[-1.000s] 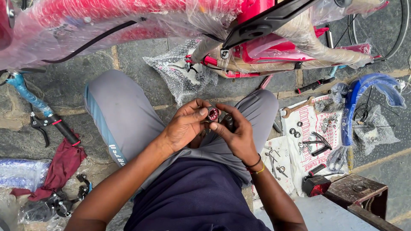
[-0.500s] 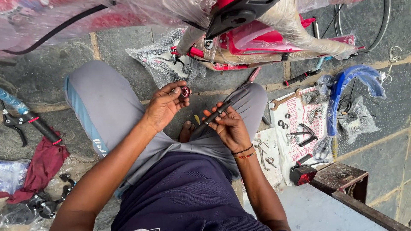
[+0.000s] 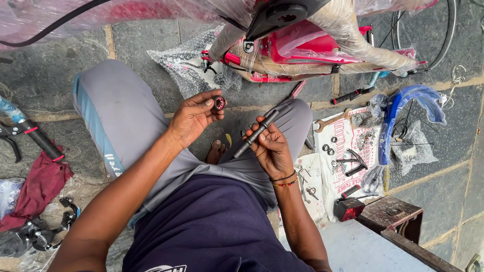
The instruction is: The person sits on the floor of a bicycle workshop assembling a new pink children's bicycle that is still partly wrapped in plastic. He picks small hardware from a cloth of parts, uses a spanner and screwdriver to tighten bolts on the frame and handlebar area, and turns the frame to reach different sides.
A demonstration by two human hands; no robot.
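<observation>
Pinched between thumb and fingertips of the left hand (image 3: pixel 194 117): a small round dark-red metal cap with a shiny ring face (image 3: pixel 220 103), held up at the fingertips with its open face turned toward the head camera, likely so the inside can be checked. Fingers closed snugly on it; palm free.

Right hand (image 3: pixel 272 148) is curled around a long slim dark-grey metal rod (image 3: pixel 258 134), thumb on top, the rod slanting from lower left to upper right across the fingers. Both rod ends stick out of the fist, upper end pointing toward the bike. Cap and rod are apart, a clear gap between the hands above the lap.

Person sits on grey stone paving (image 3: pixel 50 60), knees spread in grey trousers, so the hands work over the space between the legs; a bare foot shows below them.

Around:
- plastic-wrapped red bicycle frame (image 3: pixel 312 48) lying across the top, black saddle over it, just beyond the hands.
- white printed paper sheet (image 3: pixel 343 151) to the person's right, spread as a parts tray: washers, small bolts, a flat spanner (image 3: pixel 333 121) at its upper edge.
- blue curved mudguard (image 3: pixel 403 108) beside the sheet, near clear bags of fittings.
- crumpled dark-red cloth (image 3: pixel 38 189) and black-handled pliers (image 3: pixel 10 136) on the left side, well apart from the hands.
- weathered wooden box (image 3: pixel 393 219) at lower right.
</observation>
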